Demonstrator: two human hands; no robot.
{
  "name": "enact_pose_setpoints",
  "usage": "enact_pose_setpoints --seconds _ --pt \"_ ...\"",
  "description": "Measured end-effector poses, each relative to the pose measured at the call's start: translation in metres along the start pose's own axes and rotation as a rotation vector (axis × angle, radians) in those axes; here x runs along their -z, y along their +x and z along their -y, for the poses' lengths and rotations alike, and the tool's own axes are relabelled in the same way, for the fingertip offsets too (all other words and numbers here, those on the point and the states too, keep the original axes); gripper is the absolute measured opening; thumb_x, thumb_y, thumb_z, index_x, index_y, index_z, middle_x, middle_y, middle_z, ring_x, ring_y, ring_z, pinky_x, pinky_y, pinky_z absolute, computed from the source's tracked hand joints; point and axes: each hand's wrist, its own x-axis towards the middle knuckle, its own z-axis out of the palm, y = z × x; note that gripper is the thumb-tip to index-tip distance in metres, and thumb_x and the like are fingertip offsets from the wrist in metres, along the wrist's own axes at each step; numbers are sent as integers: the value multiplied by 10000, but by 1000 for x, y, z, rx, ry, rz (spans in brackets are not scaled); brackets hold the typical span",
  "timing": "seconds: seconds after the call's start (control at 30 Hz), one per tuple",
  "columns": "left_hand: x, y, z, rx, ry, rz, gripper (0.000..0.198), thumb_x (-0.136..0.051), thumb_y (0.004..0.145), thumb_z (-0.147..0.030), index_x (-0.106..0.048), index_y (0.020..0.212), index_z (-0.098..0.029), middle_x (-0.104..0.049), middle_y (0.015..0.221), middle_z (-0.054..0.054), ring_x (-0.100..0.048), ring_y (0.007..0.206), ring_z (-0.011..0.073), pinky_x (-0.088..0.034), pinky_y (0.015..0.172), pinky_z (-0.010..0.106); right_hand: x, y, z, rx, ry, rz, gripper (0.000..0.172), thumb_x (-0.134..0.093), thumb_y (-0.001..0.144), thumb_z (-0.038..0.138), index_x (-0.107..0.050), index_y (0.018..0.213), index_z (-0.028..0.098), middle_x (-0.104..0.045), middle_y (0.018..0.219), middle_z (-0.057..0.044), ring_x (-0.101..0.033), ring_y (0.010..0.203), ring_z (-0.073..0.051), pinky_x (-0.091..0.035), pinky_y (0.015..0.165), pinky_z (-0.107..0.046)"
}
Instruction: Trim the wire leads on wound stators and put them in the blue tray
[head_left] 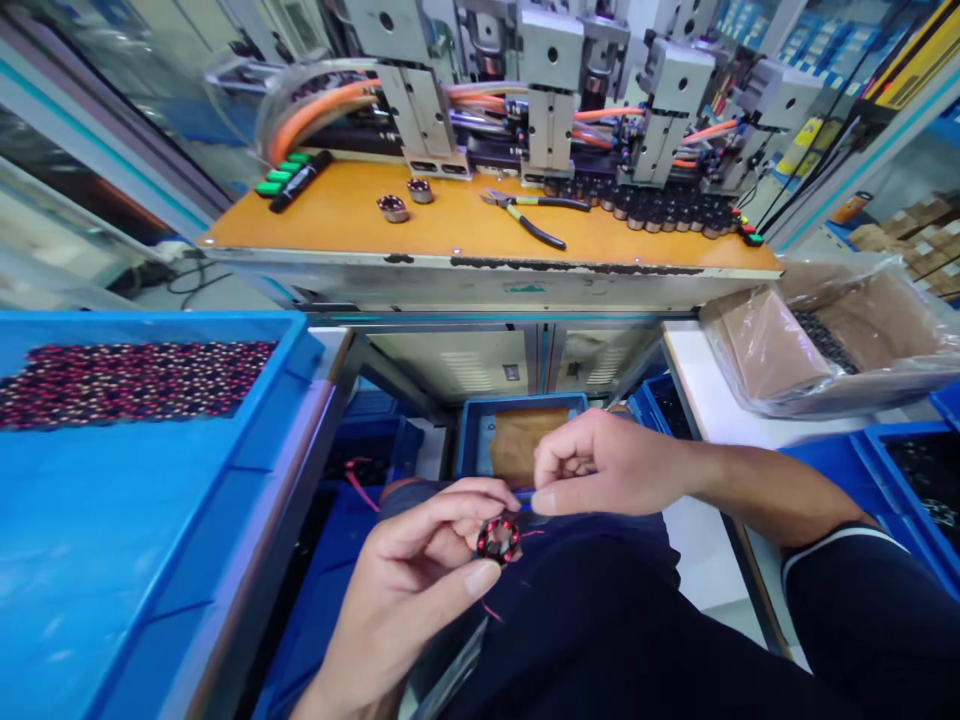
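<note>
Over my lap, my left hand (439,550) pinches a small ring-shaped motor stator (499,540) wound with red wire between thumb and fingers. Thin red wire ends (532,533) stick out from its side. Just beyond it, to the right, my right hand (600,465) is closed, thumb pressed against curled fingers. A bit of blue shows at the right thumb tip, close to the left fingertips; whether it is held or lies behind cannot be made out. Two similar stators (392,208) sit on the orange bench top (315,222), apart from my hands.
Cutting pliers (525,210), green-capped markers (289,180) and a row of dark cylindrical parts (660,208) lie on the bench below machine fixtures. A blue bin (157,480) at left holds many wound stators. At right stands a plastic-lined carton (757,340); a blue tray (469,430) is below.
</note>
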Motion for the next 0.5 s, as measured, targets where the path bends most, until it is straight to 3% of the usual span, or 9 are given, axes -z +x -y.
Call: enact_pose_setpoints --seconds 0.1,0.23,0.33,0.4,0.5 --pt "2 2 -4 16 -36 32 205 -845 730 -260 -819 933 -257 -763 974 82 -712 797 151 -584 695 204 14 -2 2 26 -112 31 216 -712 836 332 -642 792 132 -555 654 44 -477 589 -67 -390 560 -207" --pt "1 2 -4 31 -6 120 223 -856 714 -268 -828 934 -249 -785 931 101 -728 792 197 -601 692 260 12 11 11 280 -188 34 274 -795 795 331 -681 963 148 -620 883 4 -542 754 -91 -456 702 -222" --pt "-2 -1 -1 85 -31 92 312 -861 714 -265 -818 1023 -279 -776 763 58 -702 667 167 -578 614 241 3 23 13 422 -199 127 138 -725 872 265 -677 857 136 -602 872 -6 -559 779 -95 -466 733 -221" --pt "-3 -2 -2 106 -42 74 326 -859 716 -251 -816 1038 -286 -774 756 45 -659 575 132 -553 548 217 -2 25 13 434 -201 89 162 -686 902 246 -657 785 136 -589 820 -2 -567 749 -95 -468 711 -222" --pt "-2 0 -3 64 -20 76 280 -867 697 -209 -833 966 -276 -799 954 84 -708 641 151 -579 568 220 -7 17 12 366 -221 -94 170 -688 890 230 -644 750 145 -597 780 10 -559 711 -92 -449 676 -221"
